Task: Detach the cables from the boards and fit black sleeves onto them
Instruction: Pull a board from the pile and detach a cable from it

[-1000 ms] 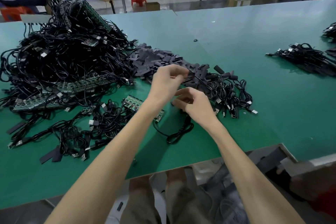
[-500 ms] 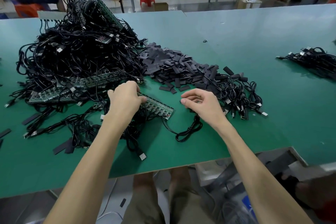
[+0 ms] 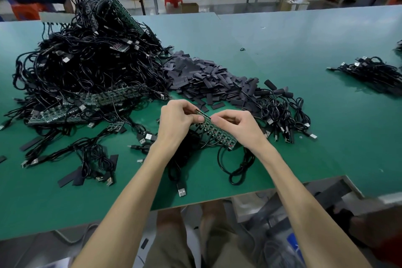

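A narrow green board strip (image 3: 217, 134) with several black cables hanging from it is lifted just above the green table (image 3: 304, 115), near the front edge. My left hand (image 3: 177, 122) grips its far end, thumb on top. My right hand (image 3: 236, 125) pinches the same end from the right. The strip's cables (image 3: 237, 167) loop down onto the table below my hands. A heap of flat black sleeves (image 3: 202, 78) lies just beyond my hands.
A big tangle of cables and boards (image 3: 87, 67) fills the left of the table. Sleeved cables (image 3: 282, 113) lie right of my hands, another bundle (image 3: 374, 72) far right. Loose sleeves and plugs (image 3: 74, 178) lie front left. A person sits at the back left.
My left hand has lifted the board strip off the table and brought it to the middle. My right hand rose from the table to pinch the strip's far end.
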A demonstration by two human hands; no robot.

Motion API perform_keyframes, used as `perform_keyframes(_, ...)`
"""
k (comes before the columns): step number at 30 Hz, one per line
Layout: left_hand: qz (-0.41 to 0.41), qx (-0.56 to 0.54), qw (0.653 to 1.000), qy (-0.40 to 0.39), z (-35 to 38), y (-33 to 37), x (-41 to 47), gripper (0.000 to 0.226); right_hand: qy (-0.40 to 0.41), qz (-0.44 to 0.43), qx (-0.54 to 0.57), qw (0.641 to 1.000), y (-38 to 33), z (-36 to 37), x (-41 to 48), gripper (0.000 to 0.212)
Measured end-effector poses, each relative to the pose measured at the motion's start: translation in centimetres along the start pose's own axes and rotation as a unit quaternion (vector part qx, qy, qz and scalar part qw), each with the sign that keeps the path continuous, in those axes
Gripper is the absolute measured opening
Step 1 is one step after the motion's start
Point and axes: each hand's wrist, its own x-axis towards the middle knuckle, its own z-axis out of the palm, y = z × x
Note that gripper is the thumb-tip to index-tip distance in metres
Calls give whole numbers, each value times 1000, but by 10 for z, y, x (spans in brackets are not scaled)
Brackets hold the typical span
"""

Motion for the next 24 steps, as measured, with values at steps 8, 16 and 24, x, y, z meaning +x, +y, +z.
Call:
perform_keyframes(8,-19,4,1000,-18,4,0,6,29,-10,-2,-18,1000,8,-3,2,7)
perform_keyframes(16,-22,8,1000,-8,10,0,6,34,1,8,-30,1000,10,-3,2,11)
perform_keyframes(24,22,-45,998,43,9,2,3,20,22,13,-31,999,10,-2,1,12)
